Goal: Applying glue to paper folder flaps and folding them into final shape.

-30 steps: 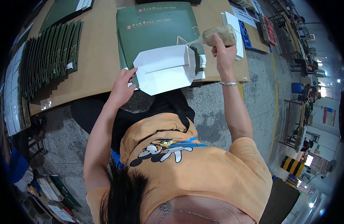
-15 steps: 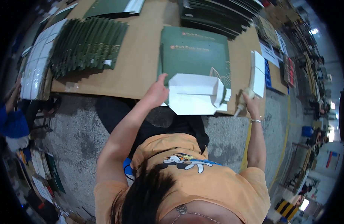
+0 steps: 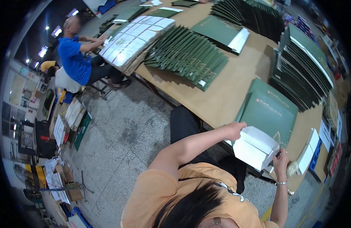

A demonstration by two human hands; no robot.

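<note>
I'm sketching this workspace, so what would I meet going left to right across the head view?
Co-worker in blue, strapped white bundle, nearer fan of green folders, left hand, white paper, right hand, pale bottle, white card stack.

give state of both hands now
Left hand: touching white folded paper flap, grip unclear.
Right hand: at the flap's right end, grip unclear.

So the green folder [image 3: 272, 111] looked like smooth, fairly matt card, and its white flap [image 3: 250, 149] was plain paper or card with barely any sheen. The table [image 3: 242, 78] had a flat tan top, wood or cardboard, couldn't tell which, while the bundle [image 3: 139, 38] was wrapped in glossy plastic. Bracelet [image 3: 282, 183] was shiny metal, shirt [image 3: 148, 197] soft matt cloth, floor [image 3: 118, 131] rough and concrete-like.
</note>
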